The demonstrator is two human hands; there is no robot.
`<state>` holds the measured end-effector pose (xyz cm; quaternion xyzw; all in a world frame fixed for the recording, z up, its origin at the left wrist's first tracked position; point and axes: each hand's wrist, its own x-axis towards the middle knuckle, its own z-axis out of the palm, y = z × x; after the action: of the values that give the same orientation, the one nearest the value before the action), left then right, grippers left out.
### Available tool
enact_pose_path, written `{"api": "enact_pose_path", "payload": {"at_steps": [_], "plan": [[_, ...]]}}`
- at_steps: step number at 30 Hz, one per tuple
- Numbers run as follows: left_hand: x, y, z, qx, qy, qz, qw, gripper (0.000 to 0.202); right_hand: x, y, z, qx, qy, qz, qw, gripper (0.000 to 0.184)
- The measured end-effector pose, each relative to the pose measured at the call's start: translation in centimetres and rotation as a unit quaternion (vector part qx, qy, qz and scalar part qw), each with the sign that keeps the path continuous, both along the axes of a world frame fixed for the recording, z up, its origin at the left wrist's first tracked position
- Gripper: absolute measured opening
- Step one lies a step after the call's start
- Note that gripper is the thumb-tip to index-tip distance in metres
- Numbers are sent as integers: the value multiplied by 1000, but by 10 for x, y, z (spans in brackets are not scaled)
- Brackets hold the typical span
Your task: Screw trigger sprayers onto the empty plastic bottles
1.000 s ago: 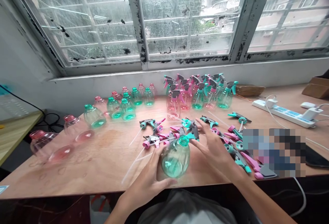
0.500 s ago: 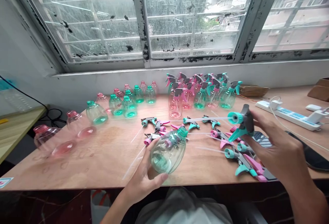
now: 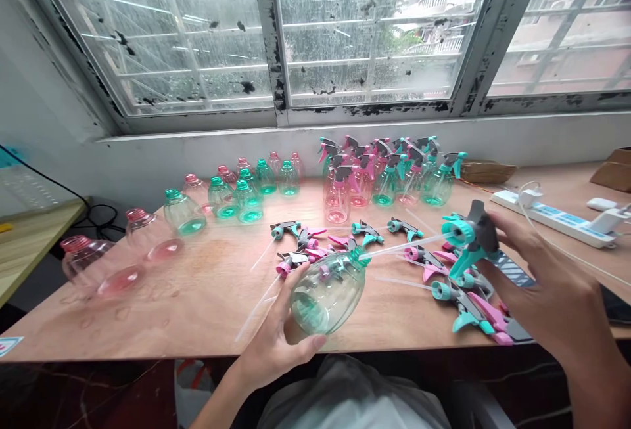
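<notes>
My left hand (image 3: 280,337) is closed round a clear green bottle (image 3: 330,294), tilted with its open neck toward the right. In my right hand (image 3: 547,284) is a teal and grey spray head (image 3: 470,235), gripped by its grey body. From it a thin clear tube (image 3: 407,245) runs left, its tip at the mouth of the green bottle. Whether the tip is inside the neck I cannot tell. Loose pink, teal and grey spray heads (image 3: 458,301) lie on the table below my right hand, and several more (image 3: 365,232) lie behind the bottle.
Open pink bottles (image 3: 148,235) and green bottles (image 3: 185,212) stand at the left and back of the wooden table (image 3: 197,311). Bottles with spray heads (image 3: 338,196) stand by the wall. A white power strip (image 3: 557,219) with cables lies at the right.
The bottle has tipped slightly further right. The spray head has turned and its tube, which passed above the bottle, now slants down to the neck.
</notes>
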<state>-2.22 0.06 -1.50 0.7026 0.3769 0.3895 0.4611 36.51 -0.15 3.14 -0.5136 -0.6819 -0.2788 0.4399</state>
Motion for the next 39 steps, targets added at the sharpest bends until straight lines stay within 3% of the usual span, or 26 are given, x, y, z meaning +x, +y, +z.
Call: {"api": "enact_pose_path", "payload": {"at_steps": [6, 9, 12, 14, 17, 21, 24, 27, 32, 39], "plan": [[-1, 0, 2, 3, 16, -14, 1000, 90, 5, 2, 3, 1, -12, -33, 999, 61], [-2, -1, 3, 16, 44, -8, 999, 91, -5, 3, 3, -32, 7, 15, 999, 60], [0, -2, 4, 14, 48, -7, 999, 93, -20, 3, -11, -160, 54, 121, 978, 62], [2, -2, 4, -6, 33, -4, 999, 94, -30, 3, -28, -274, 94, 200, 936, 70], [5, -2, 5, -42, 10, -6, 999, 92, -43, -1, -54, -399, 207, 315, 836, 74], [6, -2, 8, -60, -21, -30, 998, 92, -60, -1, -67, -435, 368, 363, 738, 76], [5, -2, 12, -45, 28, -25, 998, 87, -70, 7, -65, -462, 433, 357, 687, 62], [4, -2, 15, -25, 77, -20, 997, 86, -77, 15, -68, -469, 470, 336, 668, 43], [4, -1, 14, -30, 69, -49, 996, 93, -82, 14, -73, -463, 511, 321, 650, 46], [5, 0, 16, -36, 114, -28, 992, 110, -90, 5, -64, -455, 471, 342, 674, 39]]}}
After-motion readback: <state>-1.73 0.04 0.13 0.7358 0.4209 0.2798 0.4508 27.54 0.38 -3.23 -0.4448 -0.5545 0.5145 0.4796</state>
